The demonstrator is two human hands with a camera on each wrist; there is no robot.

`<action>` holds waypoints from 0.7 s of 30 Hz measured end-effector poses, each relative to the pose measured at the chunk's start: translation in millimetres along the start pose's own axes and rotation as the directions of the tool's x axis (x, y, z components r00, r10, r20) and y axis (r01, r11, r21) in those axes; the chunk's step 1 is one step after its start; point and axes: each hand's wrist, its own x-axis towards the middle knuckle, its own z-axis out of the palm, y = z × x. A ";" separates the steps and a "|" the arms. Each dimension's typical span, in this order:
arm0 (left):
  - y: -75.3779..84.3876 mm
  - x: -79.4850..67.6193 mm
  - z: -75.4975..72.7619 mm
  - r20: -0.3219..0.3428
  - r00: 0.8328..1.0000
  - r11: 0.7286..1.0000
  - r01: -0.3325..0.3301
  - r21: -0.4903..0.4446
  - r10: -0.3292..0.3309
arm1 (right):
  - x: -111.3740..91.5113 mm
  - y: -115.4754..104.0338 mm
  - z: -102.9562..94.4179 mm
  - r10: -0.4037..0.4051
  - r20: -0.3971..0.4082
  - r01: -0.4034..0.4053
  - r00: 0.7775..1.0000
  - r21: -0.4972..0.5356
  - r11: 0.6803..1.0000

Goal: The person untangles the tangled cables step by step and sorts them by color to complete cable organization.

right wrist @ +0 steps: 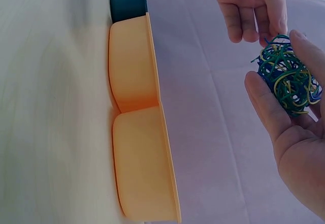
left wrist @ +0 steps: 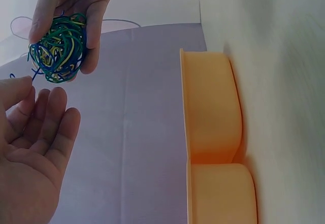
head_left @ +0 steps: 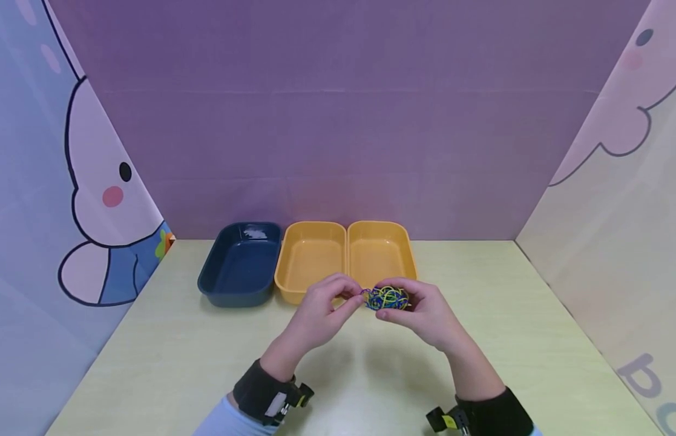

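"How many hands are you using, and what are they doing?"

"You are using two. Your right hand (head_left: 425,310) is holding one wire tangle (head_left: 387,298), the thumb pressing one side and the fingers curving round the other. Your left hand (head_left: 328,307) is pinching one thin wire (left wrist: 35,74) at the tangle's left edge, its remaining fingers curving loosely and gripping nothing."

"Where is the tangle sitting, and how many colours are you seeing in it?"

"You are holding it up above the counter (head_left: 152,363), between your two hands, just on the near side of the right-hand yellow tray (head_left: 380,248). Three colours are showing: green, blue and yellow. The strands are crossing too densely for you to be counting them."

"And how many trays are you facing?"

"Three are standing in a row on the counter: one dark blue tray (head_left: 239,266) at the left, then the middle yellow tray (head_left: 311,254), then the other yellow one, touching it. One purple backdrop (head_left: 338,121) is rising behind them."

"What are you wearing?"

"You are wearing two bands: one black band (head_left: 261,387) on your left wrist, and a second black band (head_left: 495,415) on your right. Each is carrying one small camera (head_left: 299,396)."
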 end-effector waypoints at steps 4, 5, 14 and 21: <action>0.7 0.6 0.7 -0.013 1.000 1.000 0.021 0.020 -0.021 | 0.1 -0.9 1.5 -0.009 0.014 0.009 1.000 0.010 1.000; 1.1 0.6 0.4 -0.012 1.000 0.999 0.027 0.019 -0.027 | -0.3 -4.3 2.7 -0.006 0.014 0.006 1.000 0.012 1.000; -1.2 1.3 -1.7 -0.005 1.000 1.000 0.021 0.012 -0.021 | -3.5 -31.6 7.6 0.015 0.019 -0.016 1.000 0.014 1.000; -2.4 -0.4 -2.0 0.029 0.998 0.998 0.050 0.046 -0.052 | -2.2 -30.3 7.2 0.002 0.029 -0.002 1.000 0.009 1.000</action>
